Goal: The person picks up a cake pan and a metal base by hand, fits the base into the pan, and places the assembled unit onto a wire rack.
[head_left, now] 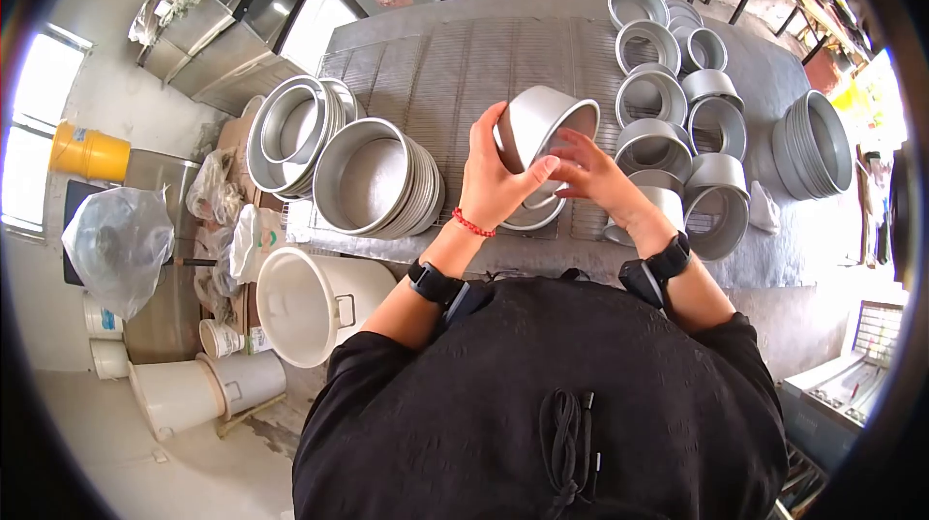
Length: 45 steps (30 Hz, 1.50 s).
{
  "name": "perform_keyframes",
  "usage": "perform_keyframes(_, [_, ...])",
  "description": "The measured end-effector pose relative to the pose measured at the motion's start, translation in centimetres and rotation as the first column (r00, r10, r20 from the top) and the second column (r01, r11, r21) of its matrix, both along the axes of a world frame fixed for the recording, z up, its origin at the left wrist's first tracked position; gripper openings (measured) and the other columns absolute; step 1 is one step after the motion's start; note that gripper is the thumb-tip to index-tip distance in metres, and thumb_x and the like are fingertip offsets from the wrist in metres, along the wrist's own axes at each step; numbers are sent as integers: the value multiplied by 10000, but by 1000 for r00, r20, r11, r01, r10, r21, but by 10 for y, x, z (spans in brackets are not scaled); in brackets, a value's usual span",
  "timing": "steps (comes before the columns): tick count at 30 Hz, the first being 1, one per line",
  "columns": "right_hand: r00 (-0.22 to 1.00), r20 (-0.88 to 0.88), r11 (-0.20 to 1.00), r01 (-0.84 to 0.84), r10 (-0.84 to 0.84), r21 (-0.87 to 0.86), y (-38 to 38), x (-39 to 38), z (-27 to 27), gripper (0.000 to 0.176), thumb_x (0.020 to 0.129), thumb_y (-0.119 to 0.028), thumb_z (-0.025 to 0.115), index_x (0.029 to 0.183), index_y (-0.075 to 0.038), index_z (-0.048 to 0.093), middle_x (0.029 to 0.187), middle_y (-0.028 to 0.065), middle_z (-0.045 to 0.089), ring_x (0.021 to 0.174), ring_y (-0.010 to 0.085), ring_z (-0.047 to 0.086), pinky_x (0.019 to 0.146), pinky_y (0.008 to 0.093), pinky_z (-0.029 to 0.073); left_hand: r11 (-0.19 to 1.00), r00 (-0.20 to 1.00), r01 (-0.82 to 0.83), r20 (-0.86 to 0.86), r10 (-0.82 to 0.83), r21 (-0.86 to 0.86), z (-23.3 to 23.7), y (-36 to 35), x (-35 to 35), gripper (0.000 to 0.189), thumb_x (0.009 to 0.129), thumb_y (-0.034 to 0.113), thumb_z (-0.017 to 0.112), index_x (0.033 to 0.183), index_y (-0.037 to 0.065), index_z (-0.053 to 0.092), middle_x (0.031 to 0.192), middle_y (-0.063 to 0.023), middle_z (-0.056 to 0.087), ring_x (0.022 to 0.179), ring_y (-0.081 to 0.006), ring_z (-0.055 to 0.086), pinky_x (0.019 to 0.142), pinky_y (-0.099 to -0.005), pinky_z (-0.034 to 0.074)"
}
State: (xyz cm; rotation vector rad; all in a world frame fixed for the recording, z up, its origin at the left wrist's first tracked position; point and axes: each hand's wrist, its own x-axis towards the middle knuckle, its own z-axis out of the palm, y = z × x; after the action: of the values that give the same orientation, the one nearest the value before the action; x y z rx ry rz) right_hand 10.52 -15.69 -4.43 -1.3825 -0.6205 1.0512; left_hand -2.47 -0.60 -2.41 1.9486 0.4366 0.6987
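My left hand (496,170) is closed on a round silver cake pan (534,117), fingers along its outer wall and thumb toward the mouth. The pan is tilted, its opening turned right and toward me. My right hand (598,175) is at that opening, fingers apart and slightly blurred, fingertips overlapping the inside of the rim. Below my hands, another round pan (535,218) shows in part, mostly hidden. Left of my left hand, a nested stack of cake pans (426,186) lies tipped on a wire rack (464,56).
More nested pans (256,148) sit at the table's left side. Two rows of single pans (646,43) run along the right, with another nested stack (789,152) beyond them. A large white bucket (276,307) stands by the near left table edge.
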Motion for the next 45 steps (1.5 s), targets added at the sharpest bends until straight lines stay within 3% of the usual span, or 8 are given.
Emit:
perform_keyframes(2, [944,-330,998,19,2,59,2,0,2,848,871,-485,704,1449,2,319,1330,208,497,1138,291,601,903,425,553,943,997,-45,-38,60,329,13,2,-6,959,712,439,858,1404,19,344,1289,-181,475,1153,-307,545,914,-396,492])
perform_keyframes(4, [827,-560,991,36,45,132,3,3,-3,812,889,-488,679,1450,-23,321,1334,190,480,1139,296,594,901,459,562,928,999,-25,-28,38,371,11,9,-6,1026,657,470,874,1415,31,340,1258,-195,484,1135,-354,529,904,-430,480])
perform_keyframes(15, [750,-651,952,272,-117,143,-2,-25,16,518,934,-386,646,1283,-27,510,1228,122,597,1107,274,618,885,495,567,851,984,19,140,-108,525,21,30,-5,993,656,421,877,1408,34,355,1183,-188,510,1019,-346,566,840,-422,511])
perform_keyframes(26, [795,-125,803,595,-593,-26,-55,-61,42,280,927,-217,636,1157,-57,630,970,-1,663,829,103,658,622,239,516,967,963,171,240,-123,-189,16,88,-2,668,847,300,747,1380,12,466,1155,-89,605,855,-124,588,731,-243,492])
perform_keyframes(32, [739,138,742,670,-660,-39,-98,-47,69,338,937,-236,617,1217,-49,612,1000,-6,651,865,71,624,672,227,487,965,972,172,196,-133,-197,10,89,15,563,925,303,662,1382,25,485,1055,-39,612,863,-83,549,729,-223,448])
perform_keyframes(36, [712,207,720,693,-671,-49,-108,-32,84,359,936,-210,594,1245,-27,592,1016,-3,643,870,57,605,681,219,479,999,991,28,127,-30,21,-1,87,40,566,895,350,683,1339,33,537,1026,-54,625,841,-115,566,764,-280,465])
perform_keyframes(39, [742,305,750,651,-596,-119,-114,-9,72,307,931,-181,594,1192,-22,612,877,-16,635,704,39,583,537,201,449,992,999,-47,18,45,117,-7,89,69,630,836,359,720,1336,29,527,1150,-173,641,965,-286,631,891,-397,487])
perform_keyframes(45, [804,341,810,561,-487,-168,-128,26,53,336,917,-174,612,1199,8,604,739,-17,585,548,30,511,420,198,417,973,973,-179,-175,153,-146,-71,124,167,689,793,234,713,1343,-55,416,1125,-179,635,974,-219,646,873,-341,499])
